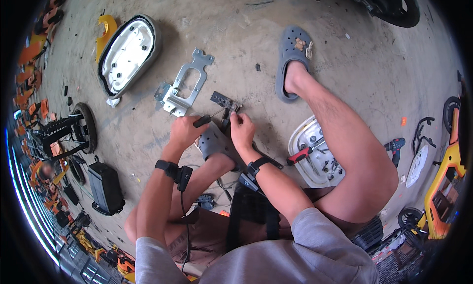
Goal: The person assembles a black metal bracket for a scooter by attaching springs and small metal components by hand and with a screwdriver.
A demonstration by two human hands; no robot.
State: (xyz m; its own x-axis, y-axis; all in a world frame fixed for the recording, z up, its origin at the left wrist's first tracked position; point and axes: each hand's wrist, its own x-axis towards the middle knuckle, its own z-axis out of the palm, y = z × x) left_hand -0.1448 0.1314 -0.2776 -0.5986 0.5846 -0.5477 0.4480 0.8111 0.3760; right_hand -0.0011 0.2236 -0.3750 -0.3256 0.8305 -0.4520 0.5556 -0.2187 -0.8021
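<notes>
My left hand (187,130) is closed round a black-handled tool (202,120) with a thin metal shaft pointing up and right. My right hand (243,127) grips a dark metal hinge-like part (221,100), its thumb near the part's silver end where the shaft reaches. Just beyond lies a silver bracket (199,79) with a large cut-out. By my right leg, a red-handled screwdriver (298,156) rests across a white tray (295,138) holding loose small hardware.
My feet in grey clogs (282,76) flank the work. An oval white-lined housing (127,55), a yellow panel (104,30), a wheeled black assembly (64,131) and a black case (104,188) lie left. A drill (396,148) and yellow vehicle frame (441,195) are right.
</notes>
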